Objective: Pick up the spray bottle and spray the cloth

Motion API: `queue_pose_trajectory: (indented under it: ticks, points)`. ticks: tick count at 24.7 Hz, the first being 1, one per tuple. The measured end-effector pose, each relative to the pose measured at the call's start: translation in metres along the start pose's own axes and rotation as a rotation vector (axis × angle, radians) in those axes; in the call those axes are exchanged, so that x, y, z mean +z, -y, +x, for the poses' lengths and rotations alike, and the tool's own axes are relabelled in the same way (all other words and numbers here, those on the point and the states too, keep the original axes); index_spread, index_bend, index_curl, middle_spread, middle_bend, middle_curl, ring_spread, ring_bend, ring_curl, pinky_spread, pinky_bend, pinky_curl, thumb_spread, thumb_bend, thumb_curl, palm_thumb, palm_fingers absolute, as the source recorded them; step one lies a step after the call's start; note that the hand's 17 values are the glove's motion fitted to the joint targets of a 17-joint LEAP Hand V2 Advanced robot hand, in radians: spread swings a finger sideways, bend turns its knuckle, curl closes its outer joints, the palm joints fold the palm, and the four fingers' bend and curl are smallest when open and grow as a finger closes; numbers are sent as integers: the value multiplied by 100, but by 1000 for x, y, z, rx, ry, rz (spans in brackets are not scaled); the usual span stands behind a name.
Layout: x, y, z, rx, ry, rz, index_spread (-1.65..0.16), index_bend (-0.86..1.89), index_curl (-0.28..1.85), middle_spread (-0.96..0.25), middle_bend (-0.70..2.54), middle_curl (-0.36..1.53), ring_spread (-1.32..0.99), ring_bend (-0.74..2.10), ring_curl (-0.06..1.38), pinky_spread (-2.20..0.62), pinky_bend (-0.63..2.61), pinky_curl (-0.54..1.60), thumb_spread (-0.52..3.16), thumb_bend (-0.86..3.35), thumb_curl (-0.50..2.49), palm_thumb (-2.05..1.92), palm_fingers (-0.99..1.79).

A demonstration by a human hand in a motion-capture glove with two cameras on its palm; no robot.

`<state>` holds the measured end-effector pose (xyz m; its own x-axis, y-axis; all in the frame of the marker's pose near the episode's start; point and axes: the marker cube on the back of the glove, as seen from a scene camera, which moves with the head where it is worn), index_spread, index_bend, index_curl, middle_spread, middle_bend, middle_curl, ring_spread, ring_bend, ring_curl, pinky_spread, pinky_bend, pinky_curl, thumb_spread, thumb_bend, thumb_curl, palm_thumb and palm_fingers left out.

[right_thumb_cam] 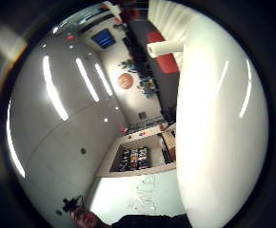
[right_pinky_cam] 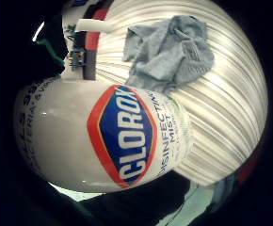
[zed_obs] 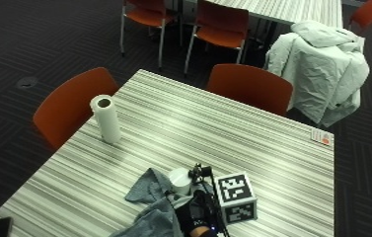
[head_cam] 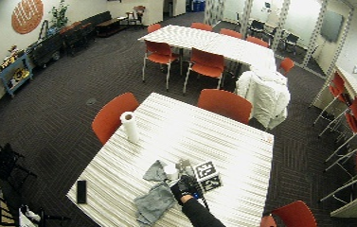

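Now gloved right hand [zed_obs: 195,213] grip around spray bottle [zed_obs: 180,181], cloth [zed_obs: 147,186] beside, near table [zed_obs: 238,133] edge.

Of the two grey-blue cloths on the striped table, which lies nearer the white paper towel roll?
The smaller crumpled grey-blue cloth beside the white spray bottle; the larger cloth lies at the table's near edge.

The person's gloved right hand [zed_obs: 195,217] reaches in from the near edge of the bench [zed_obs: 238,138], forearm extended, its grip curled round the spray bottle [zed_obs: 180,181].
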<state>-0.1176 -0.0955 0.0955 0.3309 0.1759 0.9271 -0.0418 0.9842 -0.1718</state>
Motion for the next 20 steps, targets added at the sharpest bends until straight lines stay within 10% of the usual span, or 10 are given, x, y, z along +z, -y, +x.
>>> queue_pose_trajectory:
  ticks: [7, 20]
  points:
    - [-7, -24, -11, -264, 133, 186, -15, 20, 61, 0, 40, 59, -6, 38, 53, 6, 14, 31, 39, -2, 78, 121, 92]
    - [-7, -28, -13, -225, 167, 318, -15, 20, 62, 0, 38, 59, -7, 36, 53, 5, 14, 31, 40, -2, 78, 122, 91]
